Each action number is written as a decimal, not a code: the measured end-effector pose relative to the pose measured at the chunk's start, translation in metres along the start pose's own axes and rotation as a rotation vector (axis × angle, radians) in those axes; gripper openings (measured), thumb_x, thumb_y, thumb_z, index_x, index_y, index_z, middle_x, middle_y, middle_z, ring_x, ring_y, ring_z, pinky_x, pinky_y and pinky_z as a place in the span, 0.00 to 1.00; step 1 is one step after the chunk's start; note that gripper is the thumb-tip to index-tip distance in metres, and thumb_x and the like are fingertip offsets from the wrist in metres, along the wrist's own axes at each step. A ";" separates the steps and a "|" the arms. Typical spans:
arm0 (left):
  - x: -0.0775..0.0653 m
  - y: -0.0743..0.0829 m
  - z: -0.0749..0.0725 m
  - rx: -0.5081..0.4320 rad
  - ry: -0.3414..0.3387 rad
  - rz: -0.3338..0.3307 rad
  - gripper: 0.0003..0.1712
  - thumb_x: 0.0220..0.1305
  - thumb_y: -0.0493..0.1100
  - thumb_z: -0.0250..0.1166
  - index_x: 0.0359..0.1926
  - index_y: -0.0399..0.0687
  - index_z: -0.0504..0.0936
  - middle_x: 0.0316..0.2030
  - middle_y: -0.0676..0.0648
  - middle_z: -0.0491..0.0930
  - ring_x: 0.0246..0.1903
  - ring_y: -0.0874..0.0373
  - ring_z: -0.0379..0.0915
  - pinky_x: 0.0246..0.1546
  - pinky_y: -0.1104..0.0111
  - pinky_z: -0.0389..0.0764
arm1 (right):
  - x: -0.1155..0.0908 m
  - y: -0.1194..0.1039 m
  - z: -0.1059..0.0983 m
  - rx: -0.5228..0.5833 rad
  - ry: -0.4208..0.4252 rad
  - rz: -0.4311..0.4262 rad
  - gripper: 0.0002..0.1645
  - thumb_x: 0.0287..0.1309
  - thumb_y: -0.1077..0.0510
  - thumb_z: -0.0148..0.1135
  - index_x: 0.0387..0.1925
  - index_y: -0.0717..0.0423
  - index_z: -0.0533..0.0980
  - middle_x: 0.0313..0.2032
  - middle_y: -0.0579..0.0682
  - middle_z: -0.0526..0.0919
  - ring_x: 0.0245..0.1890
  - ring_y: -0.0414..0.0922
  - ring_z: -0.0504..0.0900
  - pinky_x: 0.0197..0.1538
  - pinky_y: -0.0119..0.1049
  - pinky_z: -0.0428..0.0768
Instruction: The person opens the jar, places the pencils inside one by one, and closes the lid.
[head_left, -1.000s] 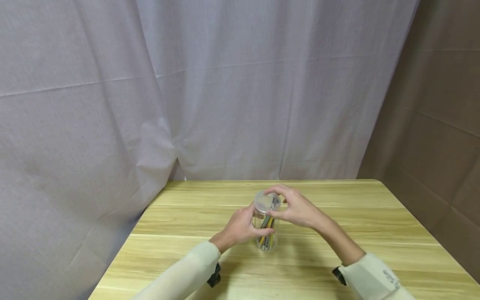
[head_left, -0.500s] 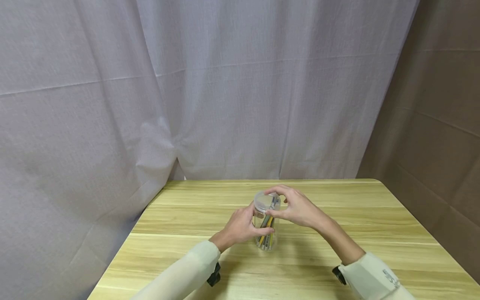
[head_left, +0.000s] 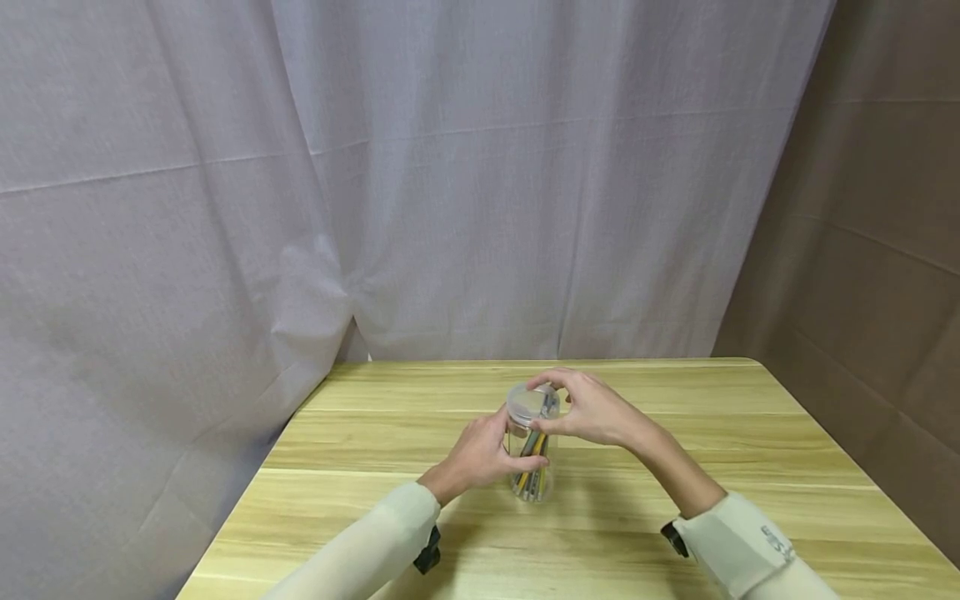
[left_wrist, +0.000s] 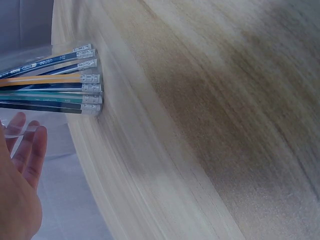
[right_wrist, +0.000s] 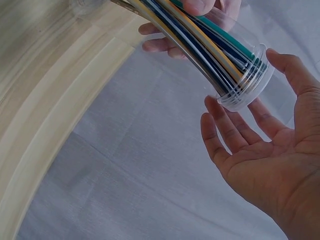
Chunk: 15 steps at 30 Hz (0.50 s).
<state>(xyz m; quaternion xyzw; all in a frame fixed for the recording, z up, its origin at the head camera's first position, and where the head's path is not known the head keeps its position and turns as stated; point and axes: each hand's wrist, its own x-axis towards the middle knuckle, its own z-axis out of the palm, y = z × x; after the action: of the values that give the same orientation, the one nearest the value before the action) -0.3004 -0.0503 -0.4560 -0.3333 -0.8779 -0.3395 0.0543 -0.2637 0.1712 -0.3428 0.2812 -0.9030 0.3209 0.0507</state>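
A clear plastic jar [head_left: 517, 442] stands upright on the wooden table, with several pencils [head_left: 534, 467] leaning inside. Their metal ferrule ends are at the bottom; yellow, teal and dark shafts show among the pencils [left_wrist: 55, 80] in the left wrist view. My left hand [head_left: 477, 452] grips the jar's body, its thumb across the front and the other fingers behind. A translucent lid [head_left: 523, 402] sits on top. My right hand [head_left: 592, 410] holds the rim of that lid, thumb in front and fingers at the far side; the right wrist view shows the lid [right_wrist: 252, 92] between thumb and fingers.
The wooden table [head_left: 360, 500] extends on both sides of the jar. A pale grey curtain [head_left: 465, 208] hangs behind its far edge, and a brown cloth [head_left: 862, 250] hangs on the right. Dark wrist straps show below both sleeves.
My right hand and forearm have shifted very slightly left, still on the lid. The left hand and the jar have stayed nearly in place.
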 end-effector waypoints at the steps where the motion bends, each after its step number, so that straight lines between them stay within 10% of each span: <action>1: 0.000 0.000 0.000 0.000 0.000 -0.002 0.53 0.59 0.70 0.76 0.77 0.54 0.67 0.49 0.56 0.86 0.45 0.67 0.80 0.45 0.68 0.82 | 0.000 0.000 0.000 0.002 0.002 0.000 0.32 0.56 0.49 0.80 0.60 0.55 0.82 0.58 0.57 0.85 0.56 0.54 0.81 0.53 0.55 0.83; 15: 0.000 0.001 -0.001 -0.002 -0.004 -0.023 0.51 0.58 0.72 0.75 0.76 0.60 0.67 0.50 0.56 0.87 0.46 0.67 0.80 0.46 0.68 0.82 | 0.002 0.001 0.001 0.041 -0.004 -0.021 0.30 0.55 0.55 0.78 0.60 0.57 0.82 0.56 0.57 0.85 0.54 0.54 0.82 0.53 0.55 0.83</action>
<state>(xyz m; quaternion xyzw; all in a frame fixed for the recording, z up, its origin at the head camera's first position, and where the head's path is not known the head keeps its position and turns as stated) -0.3003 -0.0510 -0.4546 -0.3238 -0.8815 -0.3404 0.0484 -0.2660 0.1705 -0.3433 0.2924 -0.8933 0.3381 0.0464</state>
